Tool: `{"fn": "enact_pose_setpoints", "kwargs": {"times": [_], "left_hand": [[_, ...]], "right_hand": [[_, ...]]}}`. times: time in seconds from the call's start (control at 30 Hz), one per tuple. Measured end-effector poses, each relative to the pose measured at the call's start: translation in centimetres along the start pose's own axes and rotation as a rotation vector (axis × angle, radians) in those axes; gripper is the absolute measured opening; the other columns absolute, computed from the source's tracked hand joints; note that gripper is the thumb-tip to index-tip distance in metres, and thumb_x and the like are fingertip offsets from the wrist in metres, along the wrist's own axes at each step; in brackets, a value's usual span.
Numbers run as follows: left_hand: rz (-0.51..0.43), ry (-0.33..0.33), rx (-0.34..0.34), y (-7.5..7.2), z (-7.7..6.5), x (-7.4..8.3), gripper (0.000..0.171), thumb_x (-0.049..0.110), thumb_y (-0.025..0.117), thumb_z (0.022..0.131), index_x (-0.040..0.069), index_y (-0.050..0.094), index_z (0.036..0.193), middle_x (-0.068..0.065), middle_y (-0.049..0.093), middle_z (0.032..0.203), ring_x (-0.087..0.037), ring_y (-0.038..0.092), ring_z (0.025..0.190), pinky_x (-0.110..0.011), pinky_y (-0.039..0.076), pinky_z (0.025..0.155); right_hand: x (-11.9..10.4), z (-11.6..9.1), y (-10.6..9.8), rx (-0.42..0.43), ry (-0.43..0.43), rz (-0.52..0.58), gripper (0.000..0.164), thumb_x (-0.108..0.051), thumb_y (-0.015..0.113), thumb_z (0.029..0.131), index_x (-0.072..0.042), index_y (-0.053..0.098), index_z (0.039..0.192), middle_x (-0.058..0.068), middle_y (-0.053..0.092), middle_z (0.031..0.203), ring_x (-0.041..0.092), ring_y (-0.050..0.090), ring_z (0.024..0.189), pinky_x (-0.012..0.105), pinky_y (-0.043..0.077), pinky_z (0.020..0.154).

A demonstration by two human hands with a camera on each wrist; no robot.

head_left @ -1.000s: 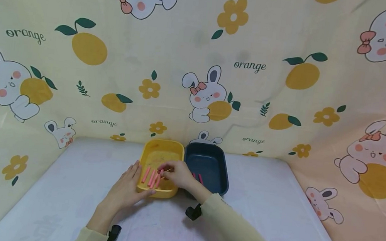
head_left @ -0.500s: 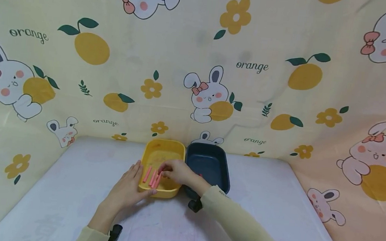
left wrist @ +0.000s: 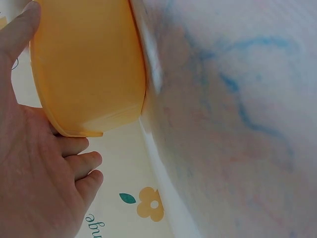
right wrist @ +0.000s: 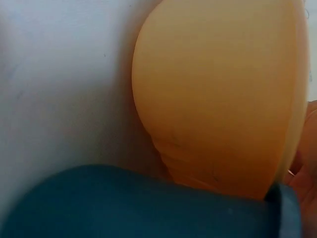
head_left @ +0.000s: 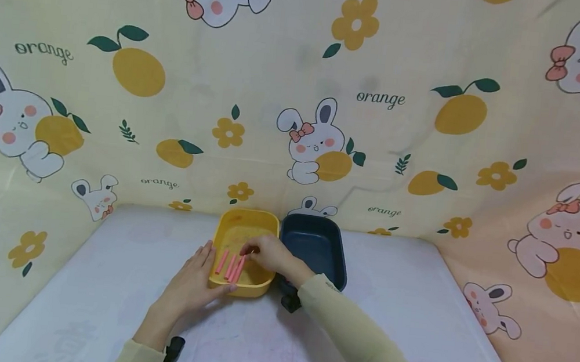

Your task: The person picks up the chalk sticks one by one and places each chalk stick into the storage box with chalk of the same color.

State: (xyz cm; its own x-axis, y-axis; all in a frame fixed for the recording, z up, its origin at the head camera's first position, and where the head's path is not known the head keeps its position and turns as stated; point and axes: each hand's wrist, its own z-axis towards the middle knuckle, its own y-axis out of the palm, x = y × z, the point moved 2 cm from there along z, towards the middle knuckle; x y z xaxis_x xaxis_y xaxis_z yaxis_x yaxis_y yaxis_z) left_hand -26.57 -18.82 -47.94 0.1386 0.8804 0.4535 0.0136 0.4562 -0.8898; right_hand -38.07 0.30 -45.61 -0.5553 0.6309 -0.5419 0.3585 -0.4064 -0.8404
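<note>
Pink sticks, several of them, lie slanted in the front part of a yellow tray. My left hand holds that tray at its front left corner. Its fingers lie along the left wall and the thumb is at the front rim. The left wrist view has the same hand against the yellow wall. Over the tray, my right hand pinches the upper end of the rightmost pink stick; the fingertips partly cover it. In the right wrist view only a bit of the right hand shows behind the rim.
A dark blue tray stands directly right of the yellow one, its near part hidden by the right forearm. Both rest on a white table near its back edge. A printed cloth hangs behind.
My right hand has shifted slightly back and up over the yellow tray. The pink sticks seen earlier in the dark blue tray are now behind the right arm. My left hand stays put.
</note>
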Motion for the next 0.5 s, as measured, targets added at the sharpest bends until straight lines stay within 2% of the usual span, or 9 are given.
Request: {"fn": "enact_pose_setpoints", "kwargs": {"times": [0.17,0.33,0.5], "left_hand": [[0.000,-0.023,-0.006,-0.05,0.03,0.12,0.123,0.080,0.061,0.086,-0.006,0.018,0.163,-0.021,0.009,0.173,-0.043,0.014,0.158,-0.058,0.020,0.127],[-0.006,-0.022,-0.006,0.07,0.01,0.03,0.122,0.080,0.061,0.086,-0.006,0.018,0.163,-0.021,0.008,0.173,-0.042,0.013,0.158,-0.058,0.020,0.127],[-0.014,-0.010,-0.001,0.04,0.00,0.00,0.121,0.078,0.062,0.087,-0.007,0.018,0.162,-0.021,0.008,0.173,-0.043,0.013,0.158,-0.058,0.020,0.127]], "right_hand": [[0.30,0.37,0.21,0.031,-0.002,-0.080,0.015,-0.011,0.073,0.098,-0.020,0.082,0.107,-0.011,0.076,0.102,0.011,0.063,0.094,0.028,0.056,0.097],[0.45,0.61,0.45,0.066,-0.016,-0.134,0.017,-0.007,0.075,0.096,-0.021,0.083,0.102,-0.012,0.076,0.098,0.010,0.063,0.092,0.028,0.056,0.095],[0.34,0.69,0.82,0.087,-0.044,-0.255,0.018,-0.009,0.077,0.093,-0.025,0.084,0.099,-0.015,0.077,0.095,0.008,0.064,0.093,0.028,0.053,0.093]]}}
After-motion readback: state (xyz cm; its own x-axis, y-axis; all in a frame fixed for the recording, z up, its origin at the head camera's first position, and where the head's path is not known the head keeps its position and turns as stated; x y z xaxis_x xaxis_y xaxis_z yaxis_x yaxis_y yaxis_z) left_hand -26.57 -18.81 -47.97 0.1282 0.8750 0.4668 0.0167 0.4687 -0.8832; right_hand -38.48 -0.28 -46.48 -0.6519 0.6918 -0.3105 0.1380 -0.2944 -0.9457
